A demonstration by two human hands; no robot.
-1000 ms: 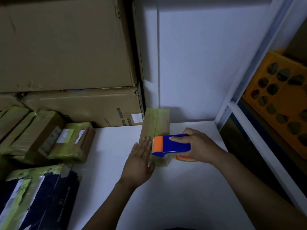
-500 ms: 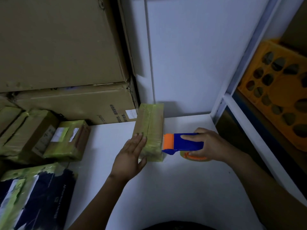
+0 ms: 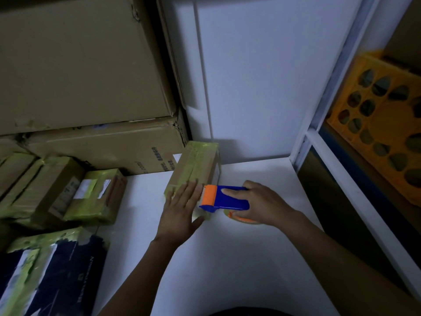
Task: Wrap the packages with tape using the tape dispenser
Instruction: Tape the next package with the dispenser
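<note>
A long brown cardboard package [image 3: 197, 165] with yellow-green tape along its top lies on the white table [image 3: 227, 258], its far end near the wall. My left hand [image 3: 182, 213] lies flat on the package's near end, fingers straight. My right hand [image 3: 264, 205] grips a blue tape dispenser [image 3: 227, 199] with an orange front; the orange end touches the package's near right corner beside my left fingers. The orange tape roll peeks out under my right hand.
Several taped packages [image 3: 88, 197] lie at the left, a dark blue one [image 3: 52, 274] nearest. Two large cardboard boxes [image 3: 79, 65] are stacked behind them. A white shelf frame [image 3: 341, 179] stands to the right, with an orange crate [image 3: 378, 124] behind it.
The dispenser went right off the package, then came back left so its orange end meets the near right corner. My left hand stayed flat on the package.
</note>
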